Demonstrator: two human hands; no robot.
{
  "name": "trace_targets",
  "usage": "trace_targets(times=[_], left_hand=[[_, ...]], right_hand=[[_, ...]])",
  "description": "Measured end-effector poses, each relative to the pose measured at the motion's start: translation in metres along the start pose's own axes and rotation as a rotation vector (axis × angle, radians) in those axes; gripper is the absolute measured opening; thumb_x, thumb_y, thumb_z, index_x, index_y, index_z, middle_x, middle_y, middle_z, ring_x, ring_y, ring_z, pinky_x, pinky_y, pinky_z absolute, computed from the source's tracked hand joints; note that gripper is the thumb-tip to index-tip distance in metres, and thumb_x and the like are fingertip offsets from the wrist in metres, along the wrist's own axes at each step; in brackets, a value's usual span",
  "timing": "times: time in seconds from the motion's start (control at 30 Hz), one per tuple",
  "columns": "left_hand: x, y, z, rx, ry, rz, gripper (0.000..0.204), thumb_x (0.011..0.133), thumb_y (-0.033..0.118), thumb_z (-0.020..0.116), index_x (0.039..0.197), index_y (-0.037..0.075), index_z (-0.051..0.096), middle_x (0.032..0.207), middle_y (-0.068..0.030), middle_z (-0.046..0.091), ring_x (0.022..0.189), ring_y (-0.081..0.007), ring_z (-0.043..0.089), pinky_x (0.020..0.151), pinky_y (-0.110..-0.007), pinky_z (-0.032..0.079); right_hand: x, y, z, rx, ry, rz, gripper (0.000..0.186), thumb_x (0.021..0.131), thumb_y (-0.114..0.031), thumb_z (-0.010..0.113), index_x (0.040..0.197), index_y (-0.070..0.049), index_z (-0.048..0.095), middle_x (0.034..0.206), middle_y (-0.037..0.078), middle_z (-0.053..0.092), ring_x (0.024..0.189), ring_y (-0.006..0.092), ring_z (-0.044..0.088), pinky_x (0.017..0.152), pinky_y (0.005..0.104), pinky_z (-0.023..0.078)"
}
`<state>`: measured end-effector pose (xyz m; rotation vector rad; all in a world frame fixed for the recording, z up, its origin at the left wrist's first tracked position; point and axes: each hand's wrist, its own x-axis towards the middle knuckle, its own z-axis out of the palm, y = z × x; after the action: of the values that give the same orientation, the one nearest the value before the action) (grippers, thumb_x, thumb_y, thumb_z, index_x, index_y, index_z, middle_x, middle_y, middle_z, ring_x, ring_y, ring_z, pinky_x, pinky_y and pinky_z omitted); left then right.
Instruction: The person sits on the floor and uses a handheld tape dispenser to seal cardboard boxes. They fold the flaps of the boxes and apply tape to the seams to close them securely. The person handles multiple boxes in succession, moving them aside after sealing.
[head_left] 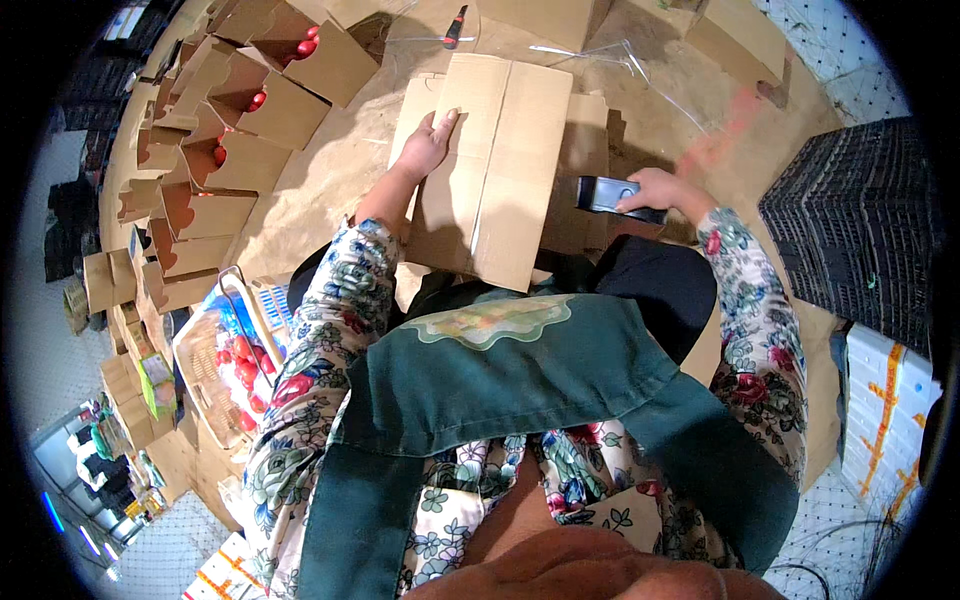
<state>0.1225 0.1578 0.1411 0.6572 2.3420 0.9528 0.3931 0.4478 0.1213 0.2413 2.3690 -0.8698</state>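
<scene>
**Sealing Stage: Support and Alignment**

The cardboard box (pixel 515 160) is positioned before the green apron (pixel 500 385) and steadied by the left hand (pixel 424 148), its grip spread flat. A dispenser-like tool (pixel 601 193) is clasped firmly in the right hand (pixel 655 190), beside the box. Sealing is apparently underway; alignment over the centre seam would be required. Loose white strips (pixel 545 48) could interfere beyond; black crates (pixel 850 220) are stacked rightward

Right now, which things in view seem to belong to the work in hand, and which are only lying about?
In use, it seems:
- cardboard box, under the left hand
- dark handheld tool, held in the right hand

Probably just lying about:
- red-and-black tool
- dark crates
</scene>
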Motion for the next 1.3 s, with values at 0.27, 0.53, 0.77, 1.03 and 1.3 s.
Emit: trace_targets(times=[0.27,0.53,0.77,1.03,1.3], left_hand=[[0.000,-0.007,0.005,-0.576,-0.318,-0.151,0.082,0.085,0.066,0.032,0.139,0.004,0.025,0.135,-0.0149,0.040,0.122,-0.0274,0.040,0.102,-0.033,0.031],[-0.007,-0.030,0.045,-1.403,-0.601,-0.080,0.061,0.092,0.052,0.035,0.133,0.008,0.038,0.128,-0.0111,0.048,0.111,-0.0214,0.051,0.093,-0.036,0.042],[-0.017,-0.034,0.005,-1.301,-0.554,0.006,0.077,0.087,0.066,0.024,0.140,0.010,0.027,0.138,-0.0100,0.036,0.126,-0.0243,0.035,0.103,-0.037,0.031],[-0.029,0.013,-0.080,-1.058,-0.089,0.514,0.074,0.090,0.061,0.017,0.143,0.009,0.013,0.149,-0.0082,0.014,0.137,-0.0219,0.010,0.109,-0.041,0.009],[-0.056,0.016,-0.064,-1.155,0.031,0.260,0.077,0.089,0.061,0.023,0.141,0.006,0.019,0.147,-0.0106,0.018,0.136,-0.0207,0.015,0.110,-0.041,0.010]], right_hand=[[0.035,-0.101,0.009,-0.259,0.032,0.212,0.051,0.067,-0.047,0.061,0.080,0.003,0.067,0.082,0.026,0.062,0.079,0.0363,0.061,0.072,0.0421,0.049],[0.068,-0.090,0.078,-0.406,0.211,0.094,0.030,0.083,-0.026,0.049,0.101,-0.007,0.064,0.096,0.016,0.064,0.088,0.0336,0.061,0.077,0.0394,0.049],[0.075,-0.150,0.001,-0.608,0.441,0.140,0.035,0.086,-0.028,0.047,0.110,-0.007,0.060,0.104,0.012,0.062,0.093,0.0309,0.060,0.079,0.0365,0.049],[0.044,-0.172,-0.093,-0.333,0.914,0.126,0.032,0.087,-0.027,0.045,0.107,-0.004,0.055,0.102,0.019,0.061,0.093,0.0346,0.058,0.076,0.0388,0.047],[0.026,-0.187,-0.055,0.006,0.989,0.233,0.050,0.077,-0.041,0.060,0.098,0.005,0.057,0.094,0.028,0.060,0.092,0.0415,0.057,0.079,0.0457,0.045]])
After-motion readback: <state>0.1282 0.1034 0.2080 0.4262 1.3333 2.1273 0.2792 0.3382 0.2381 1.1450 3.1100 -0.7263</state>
